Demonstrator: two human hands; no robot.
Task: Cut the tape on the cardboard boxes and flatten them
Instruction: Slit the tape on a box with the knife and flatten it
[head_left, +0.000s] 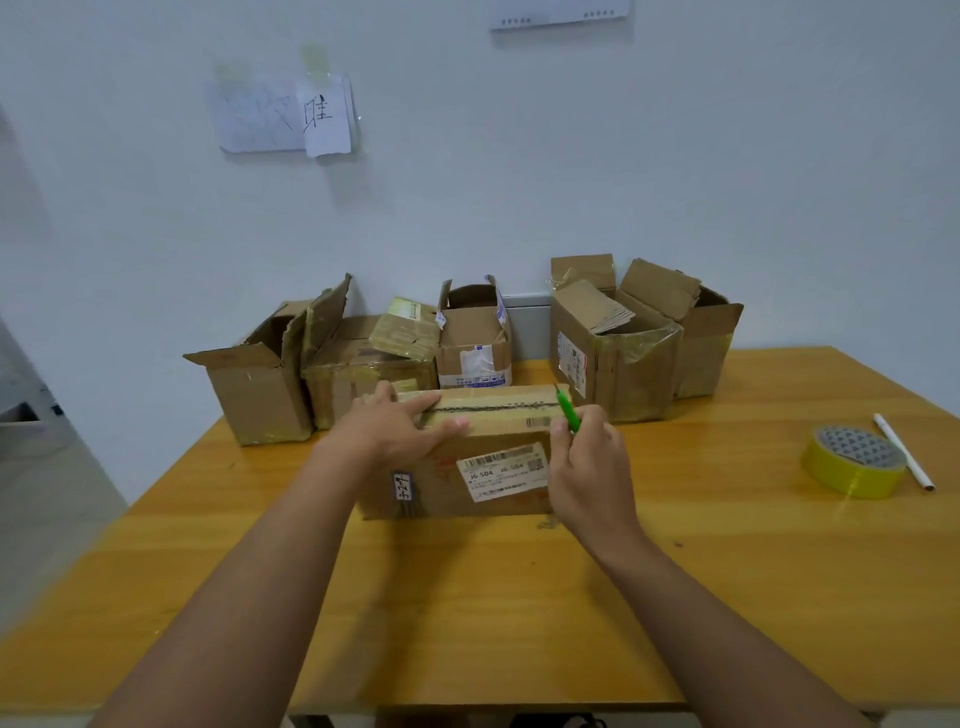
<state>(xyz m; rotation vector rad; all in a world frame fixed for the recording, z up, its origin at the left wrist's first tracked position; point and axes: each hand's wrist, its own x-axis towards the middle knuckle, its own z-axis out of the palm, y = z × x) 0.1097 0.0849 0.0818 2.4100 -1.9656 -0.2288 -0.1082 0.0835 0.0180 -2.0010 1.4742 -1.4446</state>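
Observation:
A shut cardboard box with a white shipping label stands in the middle of the table. A taped seam runs across its top. My left hand presses flat on the box's top left part, fingers spread. My right hand grips a green cutter at the box's right end, with the blade tip at the top right edge near the seam. Several other cardboard boxes stand in a row behind it, some with open flaps.
The row behind includes an open box on the left and a tall box on the right. A roll of yellow tape and a white pen lie at the right of the wooden table. A wall stands close behind.

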